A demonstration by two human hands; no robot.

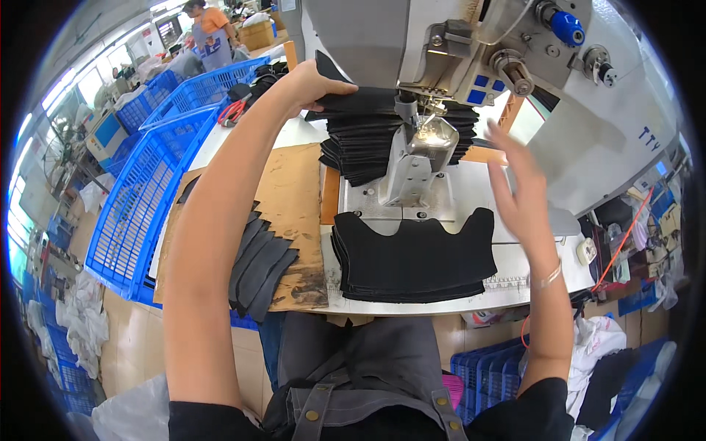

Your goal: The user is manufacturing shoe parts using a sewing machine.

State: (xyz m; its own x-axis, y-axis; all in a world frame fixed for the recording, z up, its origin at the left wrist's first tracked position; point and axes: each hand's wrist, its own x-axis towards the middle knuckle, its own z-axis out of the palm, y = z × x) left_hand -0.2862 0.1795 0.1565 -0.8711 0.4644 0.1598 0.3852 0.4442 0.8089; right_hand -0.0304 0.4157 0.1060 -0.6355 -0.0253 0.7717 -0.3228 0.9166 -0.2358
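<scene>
Two stacks of cut black fabric pieces lie on the white table of the grey industrial sewing machine (441, 44). The far stack of black fabric pieces (368, 140) sits behind and to the left of the metal presser foot and needle assembly (423, 143). The near stack of shaped black fabric pieces (412, 257) lies at the table's front edge, just before the person's lap.

Hand state: the left hand (309, 84) is closed in a pinch on the top layers of the far stack, thumb over and fingers under. The right hand (518, 184) is fully open, fingers spread, raised above the table to the right of the presser foot; it holds nothing and touches nothing.

Hazards, as judged from this position:
- The far stack is uneven and leans against the presser assembly; pulling the top layers could drag lower pieces off or snag them on the needle.
- The left forearm crosses close to the needle area; a machine start would endanger it.
- A fan of loose black fabric strips (257, 261) on the brown cardboard sheet (290, 191) overhangs its edge and could slide to the floor.

Containers: the long blue plastic mesh crate (136, 213) at left shows no contents. A second blue mesh crate (206, 84) behind it holds dark items, not identifiable.
</scene>
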